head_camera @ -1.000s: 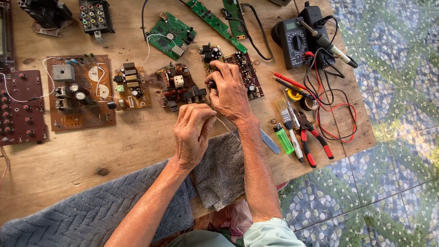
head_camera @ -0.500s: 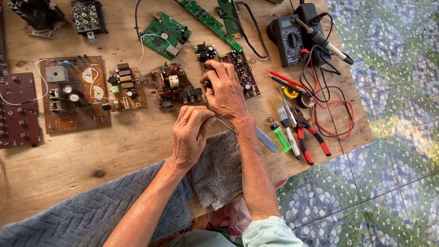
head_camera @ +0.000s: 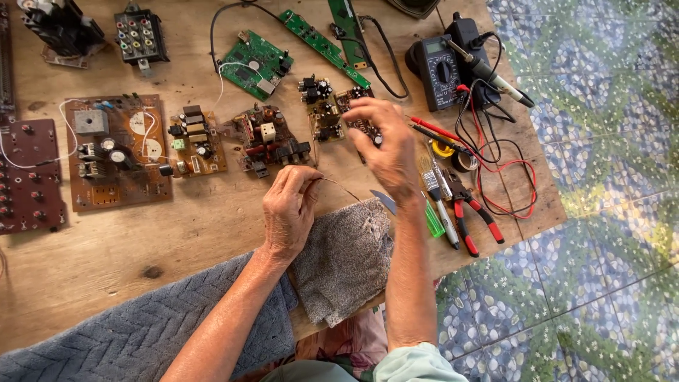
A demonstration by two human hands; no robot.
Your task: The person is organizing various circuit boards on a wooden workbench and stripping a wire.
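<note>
On the wooden bench (head_camera: 177, 240), the right hand (head_camera: 385, 145) has lifted from the left, fingers loose and empty, over a small circuit board (head_camera: 353, 106). The left hand (head_camera: 288, 209) stays pinching a thin wire (head_camera: 339, 185) above the grey cloth (head_camera: 346, 258).

Left hand (head_camera: 288, 209) rests knuckles up, fingers curled and pinched together at the tips. Right hand (head_camera: 385, 145) reaches forward, palm down, fingers spread and bent, forearm straight.

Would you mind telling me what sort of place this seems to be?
Probably a home electronics repair bench: bare circuit boards lie across a wooden table, with a multimeter and red-handled pliers beside the right hand.
</note>
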